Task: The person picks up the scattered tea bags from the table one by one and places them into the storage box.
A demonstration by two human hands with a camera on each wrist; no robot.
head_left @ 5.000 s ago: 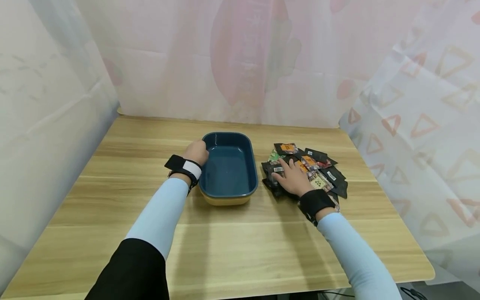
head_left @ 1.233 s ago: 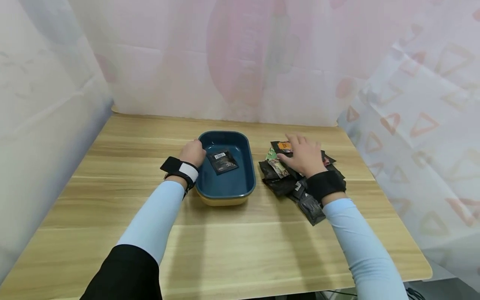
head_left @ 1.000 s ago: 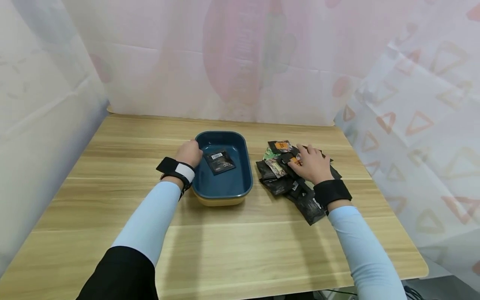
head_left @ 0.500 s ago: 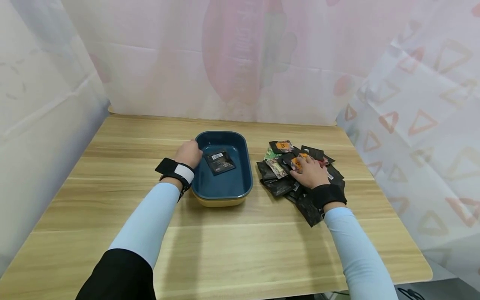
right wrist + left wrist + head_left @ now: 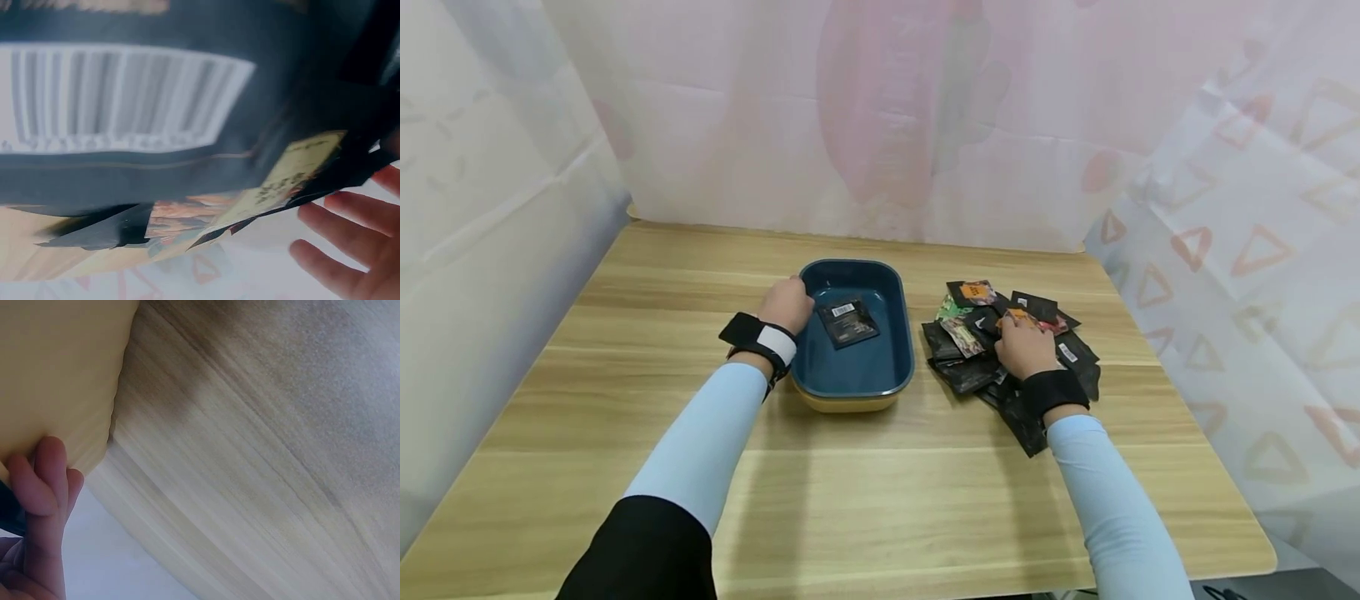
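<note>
Resting hand, right: the right hand lies palm down on the pile of sachets, fingers bent over the packets at the pile's middle; whether they pinch a packet cannot be told from the head view.
Right wrist view: fingers show fairly straight and spread under a dark packet with a barcode, blurred and very close to the lens.
Left hand: the left hand grips the left rim of the tray, fingers curled over the edge; in the wrist view 1 fingertip presses the yellow outer wall.
Tray: blue inside, yellow outside, standing on the wooden table between the 2 hands.
Sachet in tray: 1 black sachet with a white barcode lies flat on the tray floor, toward the far half.
Pile: just right of the tray, apart from it, dark packets overlapping, a few with orange or green labels.
Backdrop: pale patterned sheeting hangs behind and beside the table.
</note>
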